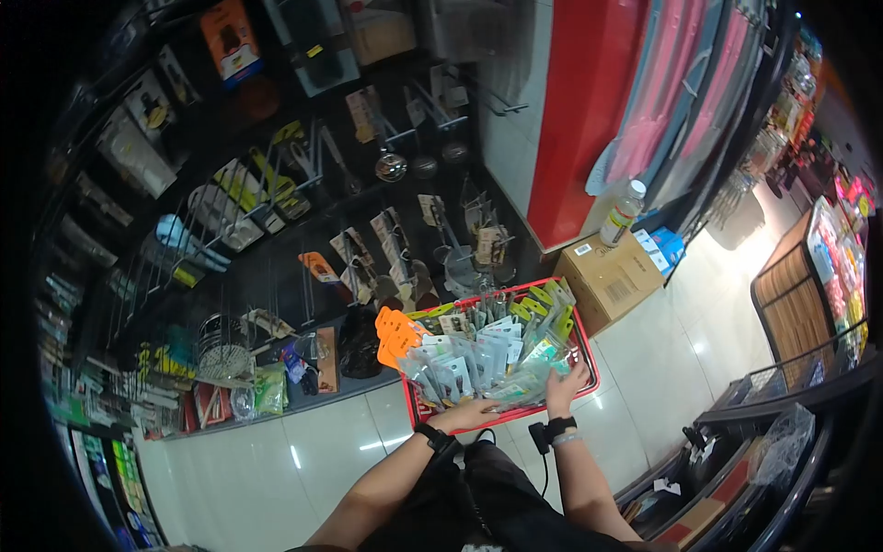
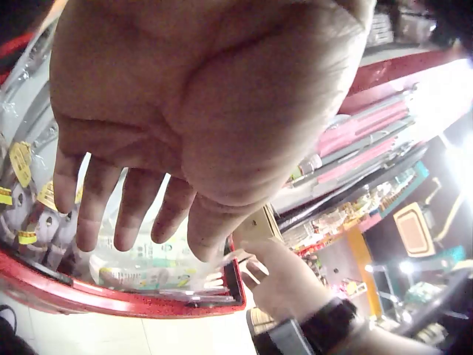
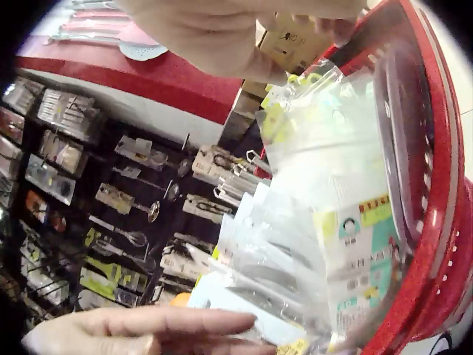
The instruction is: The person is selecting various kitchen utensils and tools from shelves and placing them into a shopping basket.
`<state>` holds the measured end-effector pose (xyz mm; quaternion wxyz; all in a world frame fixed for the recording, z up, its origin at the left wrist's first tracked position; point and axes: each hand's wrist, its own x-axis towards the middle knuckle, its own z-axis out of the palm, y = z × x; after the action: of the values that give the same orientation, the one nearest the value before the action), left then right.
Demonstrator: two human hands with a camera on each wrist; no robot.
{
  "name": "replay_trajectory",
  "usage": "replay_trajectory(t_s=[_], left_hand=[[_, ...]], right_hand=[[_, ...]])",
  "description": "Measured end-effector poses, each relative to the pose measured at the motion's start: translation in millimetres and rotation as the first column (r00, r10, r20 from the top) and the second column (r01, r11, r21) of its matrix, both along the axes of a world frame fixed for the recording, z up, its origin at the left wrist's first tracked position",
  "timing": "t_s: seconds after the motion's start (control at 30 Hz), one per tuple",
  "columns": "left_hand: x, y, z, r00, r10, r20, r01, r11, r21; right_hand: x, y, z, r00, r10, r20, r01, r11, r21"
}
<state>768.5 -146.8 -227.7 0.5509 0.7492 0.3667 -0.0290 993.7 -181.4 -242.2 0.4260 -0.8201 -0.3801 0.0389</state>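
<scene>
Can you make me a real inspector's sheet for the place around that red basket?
Surface: pale, shiny tiled floor.
Job's things: red basket packed with clear packets; orange cards at its left end.
Clutter: bottle standing on a cardboard box.
Left grip: fingers extended, over the packets; touching or not is unclear.
Right grip: at the basket's right end; cannot tell whether it holds anything.
Cables: dark cable hanging below the right wrist.
Surroundings: red pillar; kitchen tools on racks, including a ladle.
</scene>
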Motion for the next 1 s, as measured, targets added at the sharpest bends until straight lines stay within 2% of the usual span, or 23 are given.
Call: replay_trajectory(t_s=[0.07,0.1,0.13,0.17,0.2,0.23,0.27,0.3,0.33,0.4,0.43,0.47,0.53,0.6,0.67,0.7,0.73,0.8,0.83,0.87,0.93,0.97,1.0], left_hand=[[-18,-3,5,0.995,0.103,0.001,-0.103,0.995,-0.009],[-25,-3,7,0.988,0.156,0.006,-0.156,0.987,-0.023],[-39,-7,9,0.977,0.214,0.000,-0.214,0.977,-0.010],[-44,-8,7,0.965,0.262,0.009,-0.261,0.963,-0.068],[-49,-9,6,0.950,0.311,0.016,-0.306,0.944,-0.126],[-58,-13,33,0.925,0.379,-0.029,-0.379,0.916,-0.134],[-62,-22,12,0.911,0.404,0.081,-0.397,0.913,-0.092],[-68,-31,-7,0.928,0.368,0.050,-0.365,0.929,-0.069],[-87,-24,-11,0.927,0.374,0.020,-0.374,0.927,-0.004],[-93,-28,-9,0.927,0.370,-0.064,-0.371,0.928,-0.002],[-103,-36,-6,0.934,0.358,-0.009,-0.355,0.930,0.091],[-107,-42,-22,0.944,0.324,-0.059,-0.313,0.938,0.146],[-111,-41,-23,0.922,0.386,-0.033,-0.381,0.920,0.096],[-128,-45,-17,0.916,0.401,-0.004,-0.398,0.911,0.103],[-129,-48,-10,0.909,0.414,-0.040,-0.413,0.910,0.033],[-155,-45,-11,0.882,0.470,0.037,-0.471,0.877,0.089],[-147,-58,-30,0.868,0.486,0.099,-0.494,0.864,0.093],[-169,-54,-30,0.921,0.389,-0.020,-0.387,0.920,0.061],[-171,-57,-37,0.926,0.377,-0.012,-0.377,0.926,0.020],[-178,-57,-38,0.916,0.402,-0.001,-0.402,0.915,0.037],[-199,-73,-39,0.874,0.478,0.091,-0.485,0.869,0.092],[-206,-73,-44,0.862,0.506,0.035,-0.507,0.857,0.091],[-220,-73,-50,0.848,0.526,0.058,-0.530,0.842,0.102]], right_hand=[[-15,-18,18,0.913,0.278,-0.299,-0.255,0.960,0.113],[-25,-16,28,0.942,0.217,-0.257,-0.177,0.969,0.170],[-34,-14,30,0.925,0.275,-0.261,-0.232,0.955,0.183],[-38,-24,26,0.856,0.422,-0.298,-0.406,0.906,0.117],[-41,-35,24,0.761,0.551,-0.342,-0.569,0.820,0.056],[-55,-31,33,0.626,0.748,-0.220,-0.740,0.659,0.135],[-59,-38,40,0.489,0.868,-0.089,-0.853,0.497,0.163],[-65,-35,39,0.485,0.865,-0.129,-0.857,0.499,0.127],[-80,-28,35,0.368,0.927,-0.068,-0.912,0.374,0.166],[-84,-30,26,0.300,0.950,-0.085,-0.945,0.308,0.112],[-94,-29,28,0.388,0.921,0.041,-0.914,0.390,-0.112],[-91,-33,18,0.435,0.900,0.025,-0.867,0.427,-0.257],[-93,-27,21,0.656,0.749,0.096,-0.698,0.650,-0.299],[-103,-25,31,0.812,0.520,0.266,-0.484,0.854,-0.192],[-104,-29,39,0.809,0.543,0.225,-0.521,0.840,-0.153],[-128,-21,39,0.771,0.586,0.248,-0.585,0.807,-0.086],[-119,-37,31,0.753,0.608,0.251,-0.613,0.787,-0.068],[-157,-26,39,0.662,0.532,0.527,-0.571,0.814,-0.105],[-155,-33,22,0.567,0.773,0.286,-0.680,0.635,-0.366],[-155,-25,-2,0.418,0.909,-0.005,-0.767,0.350,-0.538],[-176,-46,-20,0.255,0.964,-0.079,-0.947,0.232,-0.220],[-178,-26,-20,0.233,0.970,-0.066,-0.951,0.213,-0.224],[-190,-30,-24,0.206,0.978,-0.040,-0.949,0.190,-0.250]])
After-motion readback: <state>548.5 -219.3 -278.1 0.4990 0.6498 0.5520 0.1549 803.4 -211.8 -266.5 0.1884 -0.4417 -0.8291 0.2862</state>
